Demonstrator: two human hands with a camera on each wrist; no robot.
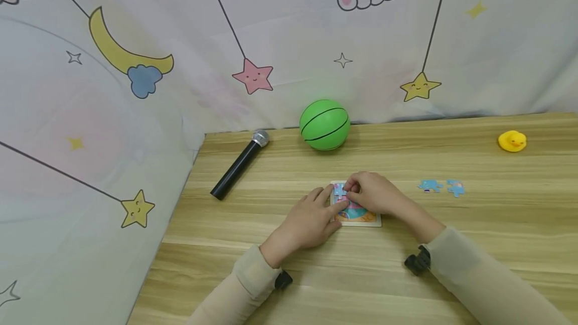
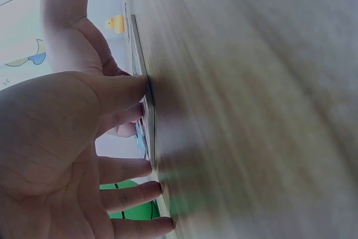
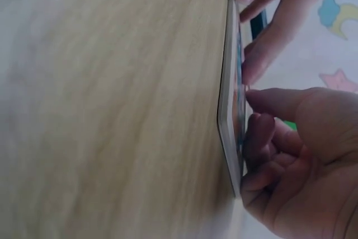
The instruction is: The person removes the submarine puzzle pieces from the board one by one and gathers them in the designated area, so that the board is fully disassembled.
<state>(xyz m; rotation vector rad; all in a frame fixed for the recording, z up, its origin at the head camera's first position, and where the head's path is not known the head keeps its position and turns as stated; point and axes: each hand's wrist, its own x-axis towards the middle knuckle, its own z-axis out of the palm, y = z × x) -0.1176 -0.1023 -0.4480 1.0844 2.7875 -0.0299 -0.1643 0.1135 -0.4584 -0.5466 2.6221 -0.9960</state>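
Note:
A small jigsaw puzzle board (image 1: 378, 223) with a light frame and a colourful picture lies on the table. My left hand (image 1: 311, 219) rests at its left side, fingers spread and fairly straight, with the thumb at the near edge and the index finger over the picture. From the right, my right hand (image 1: 375, 192) reaches over the board with curled fingers. Its thumb and index finger pinch a blue puzzle piece (image 1: 339, 189) at the upper left of the board, partly hidden by the fingers. In the left wrist view, the blue piece (image 2: 140, 141) shows beside the right fingertips.
Two loose blue puzzle pieces (image 1: 430, 185) (image 1: 456, 187) lie to the right of the board. Behind it sits a green ball (image 1: 325, 124). A black microphone (image 1: 239, 164) lies at left, a yellow toy duck (image 1: 512, 141) at far right. A printed cloth (image 1: 293, 39) hangs behind the table.

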